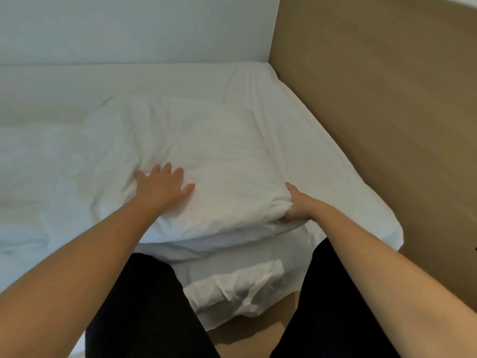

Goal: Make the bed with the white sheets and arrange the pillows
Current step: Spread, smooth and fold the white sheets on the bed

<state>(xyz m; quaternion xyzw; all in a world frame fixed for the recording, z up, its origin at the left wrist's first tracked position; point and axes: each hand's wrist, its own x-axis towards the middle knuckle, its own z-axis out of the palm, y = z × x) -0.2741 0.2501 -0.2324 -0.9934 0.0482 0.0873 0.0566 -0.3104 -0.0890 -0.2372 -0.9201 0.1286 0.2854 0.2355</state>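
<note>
Pressing and Gripping a Pillow at the Corner of the Bed

Lying near the middle of the view, the plump, creased white fabric pillow [201, 156] rests on the white fitted sheet [296, 120] of the mattress, close to the corner where the pale white wall [129, 27] meets the smooth tan panel [374, 99] on the right. A band of bare sheet shows between the pillow and both surfaces.

The left hand [162, 186] lies flat on the pillow's near left part, palm down, its fingers straight and spread apart, grasping nothing; the fabric dips and wrinkles around it. The right hand [299, 205] holds the pillow's near right corner: the thumb sits on top of the bunched cloth and the fingers curl beneath it, so the corner is pinched between them. Both bare forearms reach in from the lower edge of the view.

To the left of the pillow a rumpled white bedcover [38, 164] spreads across the mattress, touching or slightly under the pillow's left edge; which cannot be told. Under the pillow's near edge a flatter white layer sticks out towards the person.

Below, the person's legs in black trousers [144, 306] stand on either side of a crumpled bundle of white cloth [237, 288], which hangs or lies at the bed's near edge above the tan floor [247, 339].
</note>
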